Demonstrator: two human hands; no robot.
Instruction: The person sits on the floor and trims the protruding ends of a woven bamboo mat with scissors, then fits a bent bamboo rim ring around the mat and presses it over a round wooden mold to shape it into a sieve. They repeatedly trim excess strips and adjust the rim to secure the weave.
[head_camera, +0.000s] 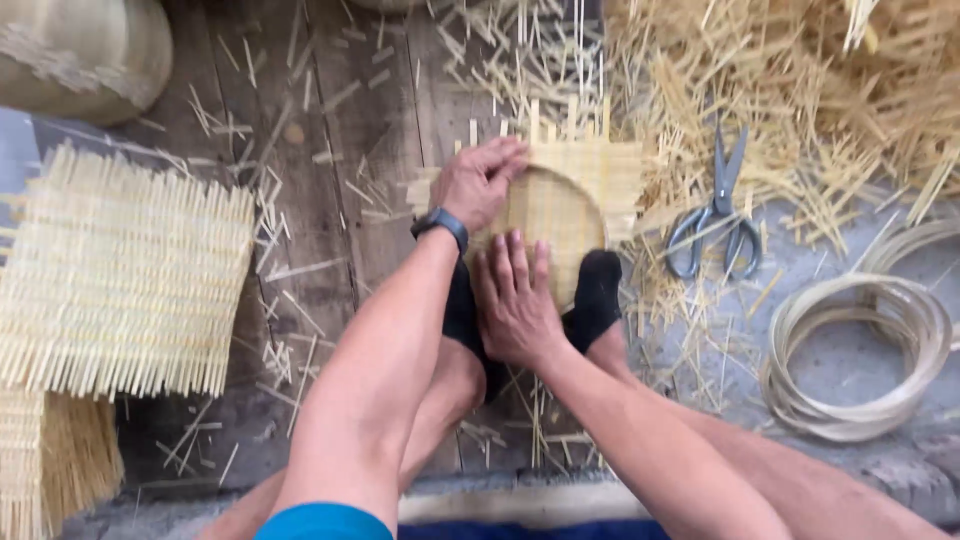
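Bare forearms reach away from the camera over a plank floor littered with cut slivers, and from the left the scene runs like this: a flat woven bamboo mat (120, 275) lies at the left edge, finished as a sheet with ragged strip ends all round, on top of more of the same kind below it. Next comes the left hand (478, 182), a dark wristband (441, 222) at its wrist, fingers curled and pressed down on the upper left rim of the woven tray (555, 215), pinching or bending the weave there; whether it grips a single strip cannot be told. The tray sits on the planks between two feet in black socks (597, 296) that pin its near edge. Its round bowl is already shaped, while square corners and loose strip ends stand out beyond the rim, so by the look of it the forming is well along and the edge is not yet trimmed or bound. The right hand (515, 298) lies flat, fingers spread and straight, palm pressing the near side of the tray, holding nothing. Right of that, a pair of scissors (718, 205) rests shut on a heap of straw-coloured offcuts (800, 90), untouched. Farthest right lie coiled bamboo hoops (860, 355), apart from the tray and not yet fitted.
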